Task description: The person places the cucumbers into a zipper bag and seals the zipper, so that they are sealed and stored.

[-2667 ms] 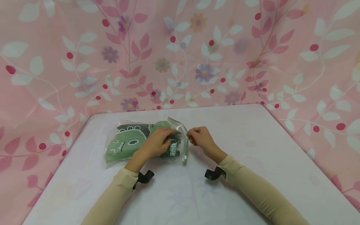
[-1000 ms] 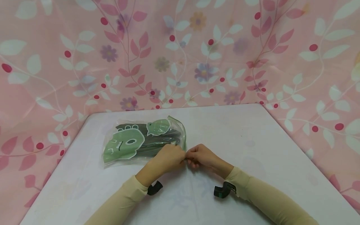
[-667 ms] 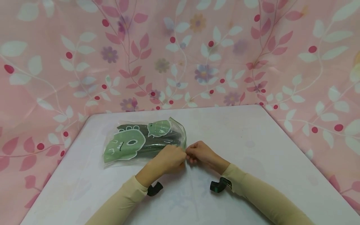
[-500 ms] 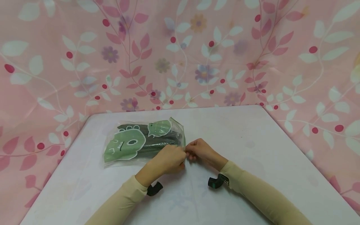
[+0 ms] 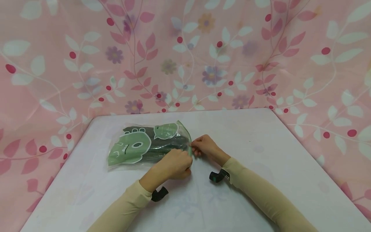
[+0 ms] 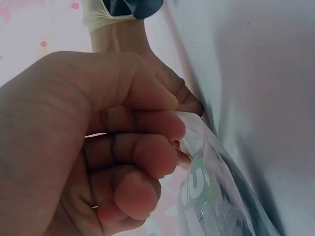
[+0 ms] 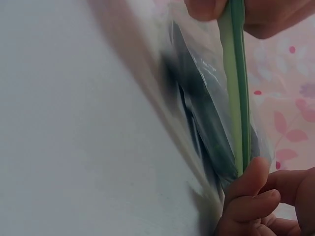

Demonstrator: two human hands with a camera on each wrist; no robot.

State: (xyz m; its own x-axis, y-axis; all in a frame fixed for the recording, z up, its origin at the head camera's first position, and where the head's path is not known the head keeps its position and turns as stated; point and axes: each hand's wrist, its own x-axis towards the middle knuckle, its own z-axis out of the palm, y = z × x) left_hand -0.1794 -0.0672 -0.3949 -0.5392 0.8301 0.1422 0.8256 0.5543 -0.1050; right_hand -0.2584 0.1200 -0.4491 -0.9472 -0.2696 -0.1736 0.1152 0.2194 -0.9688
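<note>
A clear plastic zip bag (image 5: 162, 146) with green cartoon prints lies on the table, something dark folded inside it. Its green zip edge (image 7: 239, 93) faces right. With curled fingers my left hand (image 5: 175, 163) pinches the near corner of that edge; in the left wrist view, the thumb and forefinger of the left hand (image 6: 113, 132) press the clear plastic between them. Further along the same edge, my right hand (image 5: 207, 147) pinches the zip strip between thumb and fingers, as the right hand (image 7: 256, 201) also shows in the right wrist view. No slider can be made out.
The table (image 5: 261, 193) is covered by a white cloth. A pink floral curtain (image 5: 185, 58) hangs behind and along both sides. Each wrist carries a black camera mount (image 5: 218, 176).
Earlier my left hand lay over the bag; it came down to the near corner and stays there. My right hand met it there, then slid away from me along the zip edge.
</note>
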